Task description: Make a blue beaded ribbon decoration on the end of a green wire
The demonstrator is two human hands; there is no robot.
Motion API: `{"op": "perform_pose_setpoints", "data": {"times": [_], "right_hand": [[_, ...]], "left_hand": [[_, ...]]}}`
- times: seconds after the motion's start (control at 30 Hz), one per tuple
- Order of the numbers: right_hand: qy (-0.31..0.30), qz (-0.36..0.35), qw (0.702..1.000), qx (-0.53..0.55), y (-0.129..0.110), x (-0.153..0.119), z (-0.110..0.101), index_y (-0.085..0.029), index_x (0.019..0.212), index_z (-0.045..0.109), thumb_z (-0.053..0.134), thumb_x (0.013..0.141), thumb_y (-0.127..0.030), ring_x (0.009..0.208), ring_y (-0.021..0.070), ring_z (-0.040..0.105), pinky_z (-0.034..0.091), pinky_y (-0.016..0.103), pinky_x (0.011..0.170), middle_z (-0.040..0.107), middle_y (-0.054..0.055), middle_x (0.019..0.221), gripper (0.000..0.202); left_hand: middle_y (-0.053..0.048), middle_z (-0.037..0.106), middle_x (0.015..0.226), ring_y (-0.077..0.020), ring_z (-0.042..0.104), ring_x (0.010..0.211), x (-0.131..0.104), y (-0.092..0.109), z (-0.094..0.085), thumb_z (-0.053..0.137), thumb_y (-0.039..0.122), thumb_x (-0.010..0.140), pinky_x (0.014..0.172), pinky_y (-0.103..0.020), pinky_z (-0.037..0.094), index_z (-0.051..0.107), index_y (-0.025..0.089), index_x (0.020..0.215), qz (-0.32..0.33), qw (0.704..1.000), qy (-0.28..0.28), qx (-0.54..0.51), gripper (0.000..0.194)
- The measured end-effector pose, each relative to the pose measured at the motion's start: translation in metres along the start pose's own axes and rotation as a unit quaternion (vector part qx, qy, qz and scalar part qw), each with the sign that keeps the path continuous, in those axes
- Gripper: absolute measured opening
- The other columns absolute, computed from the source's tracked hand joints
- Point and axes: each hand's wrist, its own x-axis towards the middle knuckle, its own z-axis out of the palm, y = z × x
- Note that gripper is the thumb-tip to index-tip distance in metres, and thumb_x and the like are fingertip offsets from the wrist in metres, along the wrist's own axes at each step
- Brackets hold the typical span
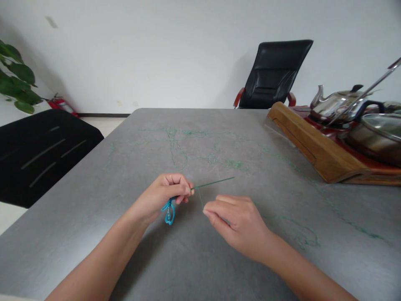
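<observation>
My left hand (175, 188) is closed in a pinch round a thin dark green stick (216, 182), which points out to the right above the table. Blue loops (169, 212) hang below that palm; what they belong to is hidden by the fingers. With thumb and forefinger together, my right hand (236, 221) pinches a fine green thread (201, 197) that runs up to the stick near my left fingertips. More green thread (305, 238) trails over the table to the right of this hand.
Tangled green thread (233, 164) lies scattered across the grey table (194, 267). On the right, a wooden tray (313, 150) carries a metal kettle (338, 104) and a lidded pot (380, 133). A black chair (272, 75) stands behind the table; another black chair (40, 150) is at left.
</observation>
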Motion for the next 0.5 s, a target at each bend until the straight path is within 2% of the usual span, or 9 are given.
{"op": "perform_pose_setpoints", "data": {"times": [0.13,0.23,0.37,0.43,0.5], "right_hand": [[-0.033,0.042,0.998,0.014,0.006,0.001,0.003,-0.018,0.07,0.06,0.046,0.092,-0.018,0.056,0.0108,0.047,0.031,0.024,0.055,0.05,-0.002,0.06,0.026],[-0.032,0.08,0.995,0.06,0.013,0.004,0.006,-0.018,0.073,0.06,0.047,0.091,-0.019,0.06,0.0115,0.051,0.034,0.023,0.058,0.054,-0.001,0.063,0.023],[-0.01,0.143,0.981,0.133,0.021,0.007,0.01,-0.018,0.06,0.054,0.049,0.09,-0.024,0.057,0.0115,0.047,0.033,0.024,0.057,0.048,-0.002,0.057,0.031],[-0.008,0.184,0.965,0.185,0.025,0.007,0.012,-0.018,0.06,0.055,0.052,0.089,-0.028,0.056,0.0112,0.044,0.032,0.024,0.055,0.046,-0.003,0.057,0.031],[-0.019,0.222,0.941,0.255,0.028,0.007,0.013,-0.017,0.067,0.06,0.055,0.087,-0.033,0.056,0.0109,0.043,0.032,0.023,0.053,0.048,-0.003,0.058,0.026]], "left_hand": [[-0.002,0.057,0.057,-0.0121,0.055,0.069,-0.001,0.002,-0.005,0.067,0.019,0.071,0.065,-0.02,0.043,0.063,0.015,0.052,-0.006,0.999,-0.012,-0.039,0.02],[-0.006,0.067,0.077,-0.0119,0.057,0.074,-0.001,0.002,-0.006,0.069,0.016,0.069,0.064,-0.019,0.043,0.068,0.014,0.058,-0.03,0.998,-0.029,-0.054,0.012],[-0.008,0.069,0.102,-0.0096,0.055,0.07,-0.002,0.0,-0.004,0.069,0.013,0.069,0.064,-0.019,0.043,0.07,0.014,0.063,-0.063,0.99,-0.087,-0.089,0.006],[-0.007,0.068,0.099,-0.0091,0.053,0.067,-0.002,-0.001,-0.003,0.068,0.014,0.069,0.064,-0.02,0.043,0.071,0.014,0.065,-0.064,0.986,-0.124,-0.088,0.006],[-0.004,0.065,0.091,-0.0102,0.053,0.071,-0.002,-0.001,-0.003,0.067,0.013,0.069,0.066,-0.02,0.043,0.072,0.015,0.065,-0.051,0.985,-0.156,-0.052,0.007]]}}
